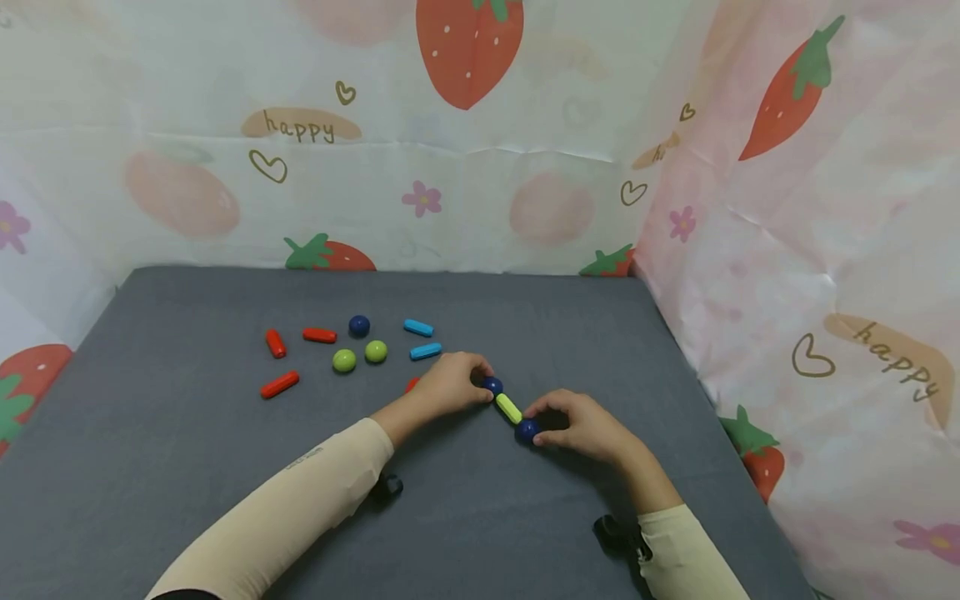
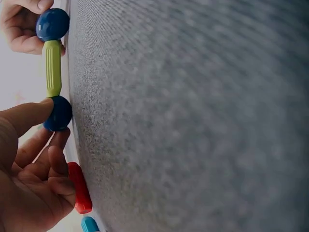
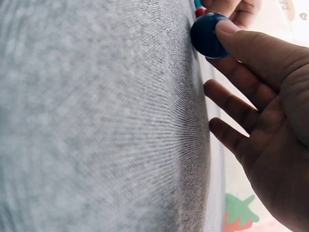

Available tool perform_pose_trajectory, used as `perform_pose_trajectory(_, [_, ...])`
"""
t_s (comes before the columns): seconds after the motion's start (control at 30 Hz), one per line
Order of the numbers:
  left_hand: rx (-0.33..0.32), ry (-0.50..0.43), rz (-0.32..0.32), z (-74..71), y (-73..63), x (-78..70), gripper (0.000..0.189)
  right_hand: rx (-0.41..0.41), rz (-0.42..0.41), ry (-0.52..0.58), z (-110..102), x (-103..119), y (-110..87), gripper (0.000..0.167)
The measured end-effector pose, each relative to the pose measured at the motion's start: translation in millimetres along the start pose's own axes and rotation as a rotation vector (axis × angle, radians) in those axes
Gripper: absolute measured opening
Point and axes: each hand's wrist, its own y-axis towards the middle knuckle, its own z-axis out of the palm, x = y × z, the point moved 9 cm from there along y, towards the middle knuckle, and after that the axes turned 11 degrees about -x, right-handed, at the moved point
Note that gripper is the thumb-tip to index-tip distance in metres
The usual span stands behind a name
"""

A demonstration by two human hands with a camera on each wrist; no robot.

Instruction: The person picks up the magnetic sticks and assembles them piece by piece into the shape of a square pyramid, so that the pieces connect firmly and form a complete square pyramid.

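Observation:
A yellow-green ridged rod (image 1: 508,408) joins two dark blue balls, one at each end. My left hand (image 1: 454,384) pinches the far blue ball (image 2: 60,114) between thumb and fingers. The near blue ball (image 1: 527,431) is held by my right hand (image 1: 584,425), thumb on one side and fingertips on the other. In the right wrist view that ball (image 3: 210,36) hides the rod behind it. A red rod (image 2: 80,187) lies just beyond the left fingers, mostly covered by that hand in the head view.
Left of the hands on the grey table (image 1: 187,467) lie several red rods (image 1: 280,384), two light blue rods (image 1: 425,351), two green balls (image 1: 344,361) and a dark blue ball (image 1: 359,326). Strawberry-print cloth (image 1: 465,183) stands behind and at the sides.

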Motion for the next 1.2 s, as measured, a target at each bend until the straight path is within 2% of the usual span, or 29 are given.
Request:
perform_pose_trajectory(0.2, [0.001, -0.009, 0.014, 4.5, 5.3, -2.1, 0.027, 0.005, 0.022, 0.0, 1, -1, -2.2, 0.031])
perform_pose_trajectory(0.33, [0.009, -0.018, 0.01, 5.4, 9.0, -3.3, 0.026, -0.004, 0.007, -0.019, 0, 2, -0.3, 0.03])
perform_pose_trajectory(0.5, [0.013, -0.017, 0.02, 7.7, 10.3, -4.4, 0.027, -0.015, -0.026, -0.028, 3, 10, -1.8, 0.03])
perform_pose_trajectory(0.97, [0.04, -0.035, 0.033, 12.8, 14.7, -6.1, 0.028, -0.05, -0.039, -0.066, 7, 13, -3.0, 0.029])
perform_pose_trajectory(1.2, [0.043, -0.042, 0.043, 12.0, 15.5, -9.9, 0.029, -0.041, -0.022, -0.066, 7, 13, -2.2, 0.028])
